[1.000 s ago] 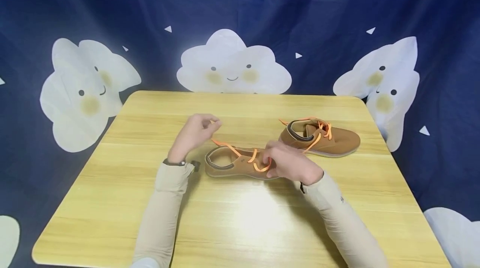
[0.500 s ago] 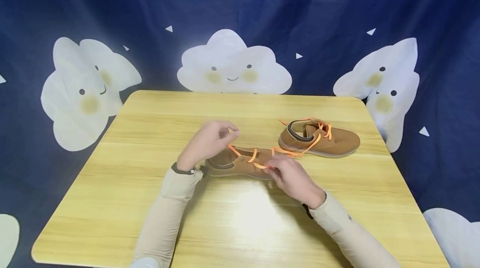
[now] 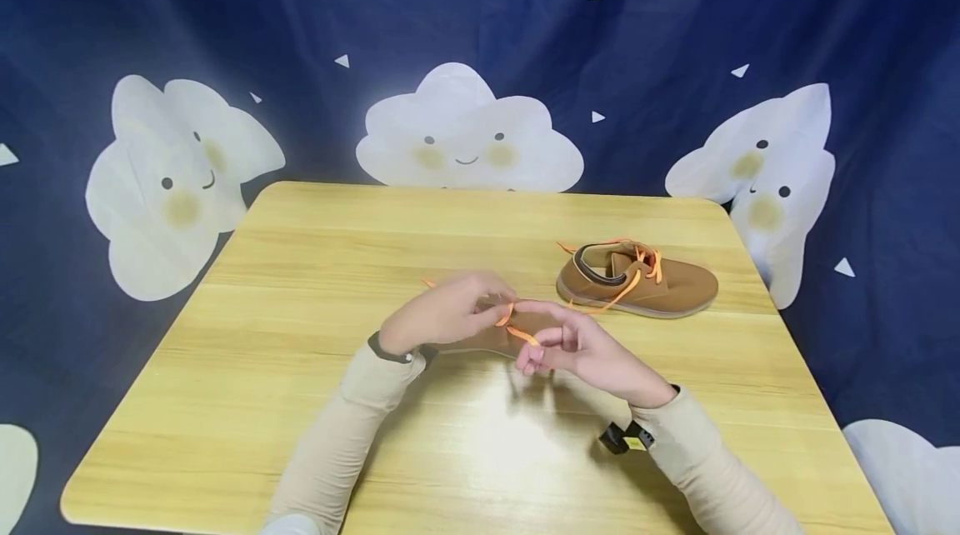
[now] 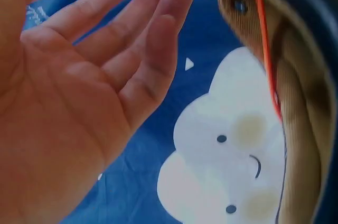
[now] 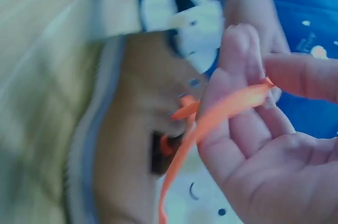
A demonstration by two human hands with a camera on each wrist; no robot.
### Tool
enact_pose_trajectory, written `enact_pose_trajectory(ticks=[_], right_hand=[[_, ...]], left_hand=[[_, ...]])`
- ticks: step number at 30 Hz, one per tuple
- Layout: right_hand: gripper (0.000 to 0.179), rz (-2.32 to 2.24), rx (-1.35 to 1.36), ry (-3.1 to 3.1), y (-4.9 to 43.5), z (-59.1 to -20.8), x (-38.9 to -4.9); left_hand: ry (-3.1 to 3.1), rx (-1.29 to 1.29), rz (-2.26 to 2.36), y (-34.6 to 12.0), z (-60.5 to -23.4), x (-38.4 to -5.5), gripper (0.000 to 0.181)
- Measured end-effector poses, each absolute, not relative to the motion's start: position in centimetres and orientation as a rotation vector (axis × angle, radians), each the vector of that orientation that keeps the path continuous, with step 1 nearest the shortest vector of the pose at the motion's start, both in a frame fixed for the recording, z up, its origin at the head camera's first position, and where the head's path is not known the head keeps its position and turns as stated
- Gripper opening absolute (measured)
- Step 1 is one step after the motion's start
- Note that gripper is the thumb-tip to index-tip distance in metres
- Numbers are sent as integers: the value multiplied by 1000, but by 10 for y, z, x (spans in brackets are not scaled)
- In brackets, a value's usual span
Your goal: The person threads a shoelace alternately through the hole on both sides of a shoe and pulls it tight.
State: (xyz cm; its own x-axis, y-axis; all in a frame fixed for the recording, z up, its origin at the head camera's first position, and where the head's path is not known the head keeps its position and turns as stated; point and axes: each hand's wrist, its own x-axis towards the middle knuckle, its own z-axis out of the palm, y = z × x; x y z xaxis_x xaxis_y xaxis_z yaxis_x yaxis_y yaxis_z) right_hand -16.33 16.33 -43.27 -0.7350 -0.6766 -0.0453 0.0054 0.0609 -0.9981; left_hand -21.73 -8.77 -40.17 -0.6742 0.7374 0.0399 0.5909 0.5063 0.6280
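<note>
A brown shoe [image 3: 468, 341] with orange laces sits mid-table, largely hidden behind both hands. My left hand [image 3: 442, 314] reaches over its opening, fingertips close to the crossed lace [image 3: 506, 317]; the left wrist view shows its fingers [image 4: 150, 78] loosely extended, with the shoe's collar [image 4: 303, 108] beside them. At the lacing on the other side, my right hand [image 3: 581, 347] holds an orange lace [image 3: 525, 337] drawn out from the shoe. In the right wrist view that lace [image 5: 222, 109] runs across the fingers to the thumb. Whether the left fingertips touch a lace is unclear.
A second brown shoe [image 3: 678, 285] with orange laces stands behind and to the right, toe pointing right. Its loose lace [image 3: 615, 297] trails toward the first shoe. The wooden table [image 3: 225, 402] has a dark blue cloud-patterned curtain [image 3: 480, 10] behind it.
My left hand has moved right and down, from beside the shoe's heel to above its lacing. The right hand has come off the toe area and turned, drawing a lace toward me.
</note>
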Motion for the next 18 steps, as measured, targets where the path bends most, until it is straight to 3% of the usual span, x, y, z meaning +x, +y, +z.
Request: enact_pose_trajectory(ticks=[7, 10, 12, 18], right_hand=[[55, -1851, -741, 1660, 164, -406, -169], [48, -1927, -785, 1533, 163, -394, -173], [46, -1965, -788, 1497, 162, -385, -175], [48, -2104, -707, 1457, 159, -360, -186]], left_hand=[[2379, 1276, 939, -83, -404, -212, 25], [2366, 1250, 950, -82, -404, -210, 19], [2365, 1237, 948, -81, -404, -209, 28], [2271, 1246, 1104, -79, -403, -210, 25]])
